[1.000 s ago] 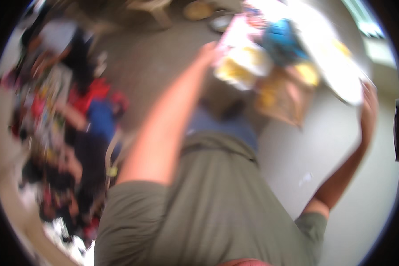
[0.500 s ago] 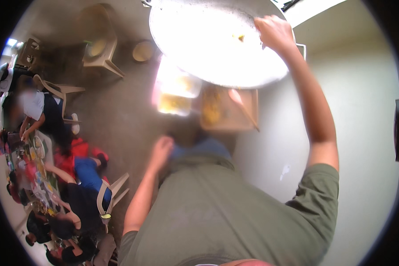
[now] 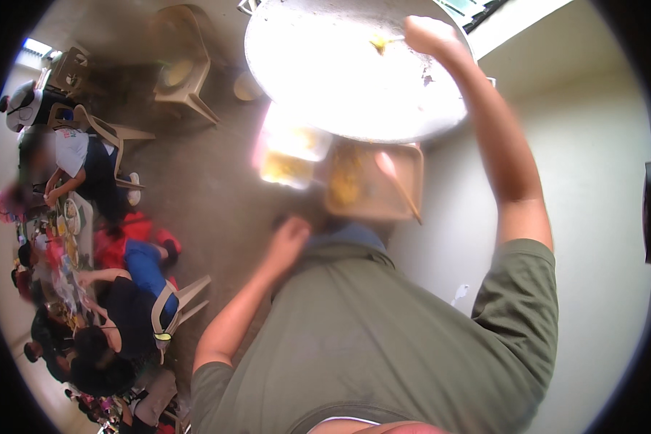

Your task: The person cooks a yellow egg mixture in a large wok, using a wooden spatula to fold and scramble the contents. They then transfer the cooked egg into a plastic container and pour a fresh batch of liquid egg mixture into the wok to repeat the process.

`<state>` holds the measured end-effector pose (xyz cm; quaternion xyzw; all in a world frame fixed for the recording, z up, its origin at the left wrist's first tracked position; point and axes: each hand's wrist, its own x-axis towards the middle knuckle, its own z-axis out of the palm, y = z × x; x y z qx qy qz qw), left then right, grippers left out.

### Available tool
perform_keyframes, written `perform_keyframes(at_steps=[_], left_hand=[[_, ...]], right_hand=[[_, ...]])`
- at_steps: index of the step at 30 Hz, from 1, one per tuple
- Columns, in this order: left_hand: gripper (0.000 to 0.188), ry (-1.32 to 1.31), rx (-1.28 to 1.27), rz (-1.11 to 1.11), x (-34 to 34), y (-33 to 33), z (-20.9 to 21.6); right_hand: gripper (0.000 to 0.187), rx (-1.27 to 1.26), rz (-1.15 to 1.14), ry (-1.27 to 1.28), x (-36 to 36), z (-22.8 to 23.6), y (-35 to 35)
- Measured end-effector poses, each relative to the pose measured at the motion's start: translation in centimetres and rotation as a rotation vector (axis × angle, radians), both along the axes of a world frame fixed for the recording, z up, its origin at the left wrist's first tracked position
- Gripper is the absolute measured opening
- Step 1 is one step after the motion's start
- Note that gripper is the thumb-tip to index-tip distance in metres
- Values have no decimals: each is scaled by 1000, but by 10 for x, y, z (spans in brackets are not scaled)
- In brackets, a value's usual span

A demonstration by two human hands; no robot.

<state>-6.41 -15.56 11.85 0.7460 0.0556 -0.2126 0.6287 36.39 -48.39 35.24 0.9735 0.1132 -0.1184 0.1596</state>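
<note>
My right fingers (image 3: pixel 414 32) grip a utensil (image 3: pixel 393 40) over the pan (image 3: pixel 325 69), twelve o'clock; left fingers (image 3: pixel 298 227), can't tell.

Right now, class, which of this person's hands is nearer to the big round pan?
The right. The right hand is over the right side of the pan; the left hand is lower in the picture, by the green shirt, apart from the pan.

A communal eating room, by the look of it: people (image 3: pixel 134 311) lined along a long table (image 3: pixel 87 231) busy with dishes (image 3: pixel 71 210), beige plastic chairs (image 3: pixel 193 87) about the floor (image 3: pixel 195 184), and here, beside a plain pale wall (image 3: pixel 593 210), a wide pan (image 3: pixel 340 79) and a tray (image 3: pixel 372 199) of food (image 3: pixel 346 177).
</note>
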Motion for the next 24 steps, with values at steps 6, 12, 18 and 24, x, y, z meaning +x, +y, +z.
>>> perform_keyframes(at_steps=[6, 12, 18, 24], left_hand=[[16, -47, -7, 106, -7, -29, -12], [15, 58, -105, 345, -1, -31, -20], [15, 20, -61, 344, 3, -33, -33], [15, 23, -52, 372, -7, -29, -44]], right_hand=[[25, 139, 42, 199, -9, 7, -1], [20, 190, 228, -69, -23, -3, 39], [22, 170, 175, -384, -7, -6, -3], [19, 79, 309, -72, -12, 1, -8]])
